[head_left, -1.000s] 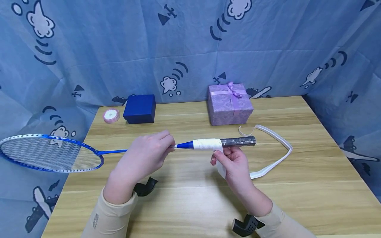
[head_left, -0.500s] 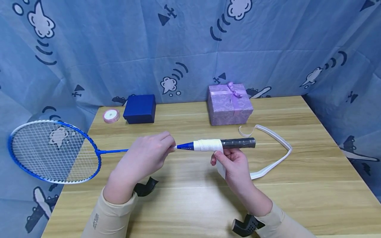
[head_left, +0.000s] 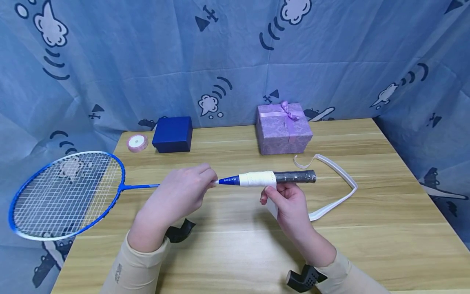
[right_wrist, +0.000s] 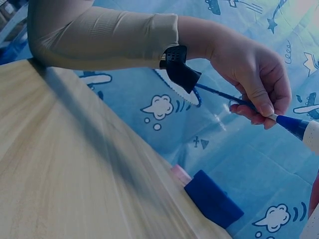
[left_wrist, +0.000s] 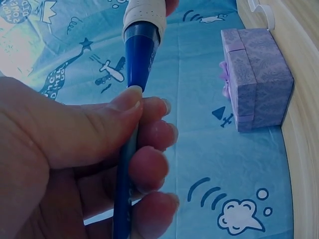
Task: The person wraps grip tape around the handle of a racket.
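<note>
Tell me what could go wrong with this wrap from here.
The left hand pinches the racket by its thin shaft, so the racket might roll and slacken the wrap. The right hand holds the tape just below the wrap; if its pinch slips, turns could loosen. The loose tape bends and curls at its end, and may twist before it covers the black handle.

A blue-and-white racket (head_left: 143, 186) extends sideways in midair, its black handle (head_left: 295, 176) partly wrapped in white tape (head_left: 257, 179).
</note>
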Action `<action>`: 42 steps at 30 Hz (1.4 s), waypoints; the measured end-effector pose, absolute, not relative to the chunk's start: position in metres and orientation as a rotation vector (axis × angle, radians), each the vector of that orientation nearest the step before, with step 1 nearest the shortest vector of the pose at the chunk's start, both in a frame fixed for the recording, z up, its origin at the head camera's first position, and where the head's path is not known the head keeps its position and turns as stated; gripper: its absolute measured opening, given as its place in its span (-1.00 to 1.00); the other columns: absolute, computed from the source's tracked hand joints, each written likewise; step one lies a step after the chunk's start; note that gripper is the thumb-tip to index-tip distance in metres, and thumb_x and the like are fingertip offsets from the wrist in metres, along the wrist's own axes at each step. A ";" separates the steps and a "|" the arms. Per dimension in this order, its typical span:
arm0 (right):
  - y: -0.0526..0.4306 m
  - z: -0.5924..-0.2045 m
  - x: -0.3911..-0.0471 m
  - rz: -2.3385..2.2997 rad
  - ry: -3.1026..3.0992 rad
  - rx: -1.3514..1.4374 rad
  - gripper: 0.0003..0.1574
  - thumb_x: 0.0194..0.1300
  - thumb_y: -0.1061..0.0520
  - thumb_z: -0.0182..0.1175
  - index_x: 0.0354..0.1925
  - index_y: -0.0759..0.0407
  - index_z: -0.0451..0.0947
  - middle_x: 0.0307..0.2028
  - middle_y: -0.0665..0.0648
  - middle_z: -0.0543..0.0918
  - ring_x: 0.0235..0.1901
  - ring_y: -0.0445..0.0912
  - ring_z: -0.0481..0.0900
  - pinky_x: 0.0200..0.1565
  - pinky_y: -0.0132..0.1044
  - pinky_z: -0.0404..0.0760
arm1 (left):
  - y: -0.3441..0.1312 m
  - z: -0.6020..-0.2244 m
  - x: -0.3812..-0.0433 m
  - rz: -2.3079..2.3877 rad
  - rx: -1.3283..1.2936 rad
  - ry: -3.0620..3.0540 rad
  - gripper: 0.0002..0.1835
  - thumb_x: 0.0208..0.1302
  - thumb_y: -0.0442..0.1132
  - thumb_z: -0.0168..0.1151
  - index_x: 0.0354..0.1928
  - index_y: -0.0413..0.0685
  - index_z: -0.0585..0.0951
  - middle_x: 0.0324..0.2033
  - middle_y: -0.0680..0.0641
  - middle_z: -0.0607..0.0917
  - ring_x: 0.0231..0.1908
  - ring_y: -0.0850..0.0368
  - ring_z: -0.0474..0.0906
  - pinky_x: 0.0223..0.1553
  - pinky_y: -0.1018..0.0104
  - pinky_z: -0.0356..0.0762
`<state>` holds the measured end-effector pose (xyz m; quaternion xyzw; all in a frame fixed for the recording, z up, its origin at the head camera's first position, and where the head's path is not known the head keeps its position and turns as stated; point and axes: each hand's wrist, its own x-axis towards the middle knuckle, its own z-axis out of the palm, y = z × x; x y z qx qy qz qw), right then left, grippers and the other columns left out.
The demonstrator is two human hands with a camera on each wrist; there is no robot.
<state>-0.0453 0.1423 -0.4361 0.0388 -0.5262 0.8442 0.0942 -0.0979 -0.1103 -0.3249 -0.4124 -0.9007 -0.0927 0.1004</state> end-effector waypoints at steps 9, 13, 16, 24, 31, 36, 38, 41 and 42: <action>0.143 -0.436 -0.044 2.526 -1.570 0.090 -0.61 0.40 0.51 0.09 -0.03 0.12 0.60 -0.41 -0.01 0.71 -0.48 -0.17 0.65 -0.29 -0.36 0.64 | -0.110 -0.323 -0.097 -0.270 -1.200 -2.714 -0.95 0.36 -0.33 0.38 -0.23 -0.02 0.69 -0.37 0.12 0.65 -0.50 0.26 0.50 -0.48 0.37 0.48; 0.143 -0.435 -0.044 2.521 -1.580 0.079 -0.65 0.39 0.51 0.11 -0.09 0.13 0.61 -0.44 0.00 0.70 -0.49 -0.17 0.65 -0.30 -0.35 0.65 | -0.110 -0.323 -0.097 -0.267 -1.174 -2.756 -0.93 0.36 -0.35 0.37 -0.22 -0.01 0.69 -0.35 0.13 0.66 -0.49 0.27 0.49 -0.47 0.37 0.47; 0.143 -0.435 -0.044 2.527 -1.558 0.105 -0.60 0.37 0.53 0.11 -0.03 0.13 0.63 -0.39 0.00 0.73 -0.49 -0.17 0.65 -0.30 -0.36 0.65 | -0.110 -0.323 -0.097 -0.268 -1.160 -2.774 -0.91 0.35 -0.36 0.37 -0.23 0.01 0.68 -0.35 0.14 0.65 -0.50 0.26 0.47 -0.47 0.38 0.46; 0.144 -0.434 -0.044 2.542 -1.509 0.157 -0.50 0.36 0.55 0.10 0.09 0.13 0.65 -0.28 0.01 0.77 -0.47 -0.15 0.64 -0.31 -0.35 0.65 | -0.111 -0.324 -0.097 -0.266 -1.165 -2.787 -0.80 0.28 -0.48 0.34 -0.23 0.00 0.67 -0.36 0.13 0.66 -0.48 0.25 0.50 -0.43 0.36 0.50; 0.143 -0.435 -0.044 2.549 -1.519 0.120 -0.60 0.37 0.53 0.12 -0.07 0.11 0.64 -0.34 -0.01 0.75 -0.48 -0.16 0.65 -0.32 -0.35 0.63 | -0.111 -0.323 -0.098 -0.253 -1.160 -2.830 -0.73 0.25 -0.55 0.30 -0.19 0.00 0.68 -0.30 0.10 0.71 -0.43 0.23 0.57 -0.39 0.33 0.55; 0.144 -0.435 -0.044 2.555 -1.537 0.084 -0.60 0.38 0.51 0.12 0.00 0.12 0.62 -0.33 -0.01 0.74 -0.49 -0.15 0.64 -0.32 -0.35 0.63 | -0.111 -0.324 -0.099 -0.250 -1.168 -2.839 -0.71 0.22 -0.58 0.28 -0.19 0.00 0.67 -0.31 0.10 0.71 -0.43 0.23 0.57 -0.37 0.32 0.57; 0.144 -0.434 -0.044 2.557 -1.540 0.077 -0.59 0.39 0.51 0.12 0.03 0.13 0.62 -0.32 0.00 0.73 -0.48 -0.15 0.63 -0.31 -0.36 0.63 | -0.111 -0.324 -0.099 -0.254 -1.172 -2.835 -0.70 0.22 -0.58 0.27 -0.20 0.01 0.67 -0.32 0.11 0.71 -0.43 0.24 0.57 -0.38 0.33 0.56; 0.143 -0.433 -0.044 2.551 -1.554 0.069 -0.66 0.39 0.50 0.13 -0.07 0.15 0.62 -0.37 0.00 0.71 -0.48 -0.15 0.63 -0.31 -0.36 0.62 | -0.111 -0.323 -0.099 -0.268 -1.179 -2.837 -0.70 0.24 -0.57 0.27 -0.19 0.01 0.68 -0.31 0.11 0.71 -0.42 0.25 0.57 -0.37 0.33 0.57; 0.143 -0.433 -0.044 2.548 -1.557 0.064 -0.68 0.39 0.50 0.14 -0.10 0.15 0.63 -0.39 0.01 0.71 -0.48 -0.15 0.64 -0.32 -0.36 0.62 | -0.112 -0.323 -0.099 -0.275 -1.181 -2.837 -0.71 0.25 -0.57 0.27 -0.18 0.01 0.68 -0.31 0.11 0.71 -0.42 0.25 0.58 -0.36 0.33 0.57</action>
